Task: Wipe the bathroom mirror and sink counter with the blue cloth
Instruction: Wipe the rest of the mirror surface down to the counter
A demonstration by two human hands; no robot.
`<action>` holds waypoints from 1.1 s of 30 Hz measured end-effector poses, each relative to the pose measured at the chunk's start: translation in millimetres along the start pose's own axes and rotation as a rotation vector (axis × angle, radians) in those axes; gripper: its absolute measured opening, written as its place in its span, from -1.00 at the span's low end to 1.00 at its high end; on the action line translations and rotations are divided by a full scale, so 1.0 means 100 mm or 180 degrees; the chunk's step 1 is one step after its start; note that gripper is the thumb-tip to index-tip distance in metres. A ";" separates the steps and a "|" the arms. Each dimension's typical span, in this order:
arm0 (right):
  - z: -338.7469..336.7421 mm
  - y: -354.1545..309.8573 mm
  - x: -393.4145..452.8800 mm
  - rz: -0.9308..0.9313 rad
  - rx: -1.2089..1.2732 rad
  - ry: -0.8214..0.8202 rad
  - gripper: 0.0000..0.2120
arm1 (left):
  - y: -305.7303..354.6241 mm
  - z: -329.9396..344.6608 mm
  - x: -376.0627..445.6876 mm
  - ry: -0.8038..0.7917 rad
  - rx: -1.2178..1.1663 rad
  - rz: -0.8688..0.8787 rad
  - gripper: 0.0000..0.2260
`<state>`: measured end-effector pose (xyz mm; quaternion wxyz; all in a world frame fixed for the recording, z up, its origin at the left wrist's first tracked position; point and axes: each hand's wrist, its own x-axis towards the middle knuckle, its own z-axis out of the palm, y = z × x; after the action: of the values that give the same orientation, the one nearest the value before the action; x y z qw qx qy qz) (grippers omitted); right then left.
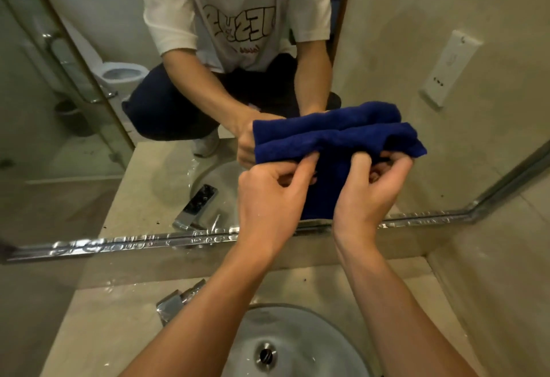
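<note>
two hands up at the glass, and both are busy with the blue cloth [336, 138]. left hand [268, 195] has its fingers curled in, pinching the lower fold; right hand [369, 192] does the same on the other side, thumb and fingers nipped into the fabric. cloth sits bunched and folded, held up in front of the mirror [89, 108] just above its lower metal trim, with its twin showing in the reflection behind.

looks like the fold is being sorted out before a proper pass, i'd say. best play here: flatten that wad into a smooth pad, keep one hand spread behind it, then press even and work in overlapping strokes so no streaks get left. a lumpy bundle will only touch in patches.

down below, the sink [297, 344] sits set into the counter [113, 326], bowl holding nothing but the metal drain [265, 355] at the bottom, maybe a few drops, hard to tell. faucet [175, 302] stands at its back left edge, specks scattered on the stone nearby. counter not yet touched by the cloth, by the look of it.
</note>
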<state>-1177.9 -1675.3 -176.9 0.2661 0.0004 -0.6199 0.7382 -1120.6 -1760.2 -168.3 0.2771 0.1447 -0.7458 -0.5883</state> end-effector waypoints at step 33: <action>1.20 -0.23 -1.75 -0.0167 -0.0212 -0.1492 -0.81 | -0.50 -2.27 -0.04 0.1176 -0.0654 -0.0738 -0.79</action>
<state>-1058.5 -1851.9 -185.6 0.1338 0.1792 -0.6885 0.6899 -990.2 -1952.7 -182.3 0.3527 0.3056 -0.5970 -0.6525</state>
